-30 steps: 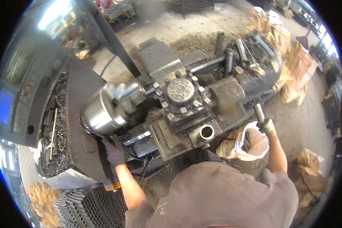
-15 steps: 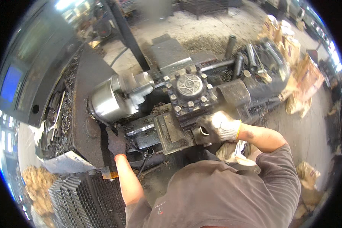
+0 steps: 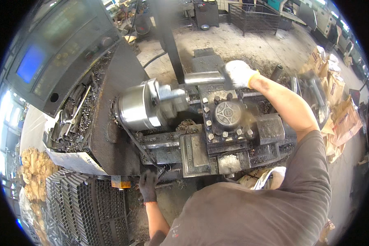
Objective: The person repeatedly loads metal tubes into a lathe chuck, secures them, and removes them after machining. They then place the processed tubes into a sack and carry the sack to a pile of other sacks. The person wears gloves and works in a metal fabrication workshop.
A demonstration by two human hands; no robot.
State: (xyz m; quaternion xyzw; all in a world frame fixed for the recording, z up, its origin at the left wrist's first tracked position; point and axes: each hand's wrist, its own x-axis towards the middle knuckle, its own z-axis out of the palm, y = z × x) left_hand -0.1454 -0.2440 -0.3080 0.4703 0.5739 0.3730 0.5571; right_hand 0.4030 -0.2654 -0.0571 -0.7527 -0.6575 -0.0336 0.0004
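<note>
My right hand (image 3: 238, 75), in a whitish glove, is closed around the right end of a shiny metal tube (image 3: 203, 78). The tube lies level behind the square tool post (image 3: 227, 114) of a lathe, its left end pointing toward the chuck side. To the left sits the silver chuck (image 3: 136, 109), whose stepped jaws (image 3: 171, 100) look smeared. My left hand (image 3: 148, 186), in a dark glove, is low at the lathe's front edge, just right of an amber lamp block (image 3: 119, 182). Its fingers point away from me, slightly apart, with nothing visible in them.
Many tubes (image 3: 82, 205) are stacked at lower left. A chip-covered tray with hand tools (image 3: 76, 112) tops the headstock, beside a control panel with a blue screen (image 3: 30, 63). Dark upright post (image 3: 170, 45) stands behind the chuck. Paper sacks (image 3: 344, 123) line the right side.
My right hand has carried the tube from the front of the tool post to behind it. The left hand has come down from beside the chuck toward me. The view has shifted.
</note>
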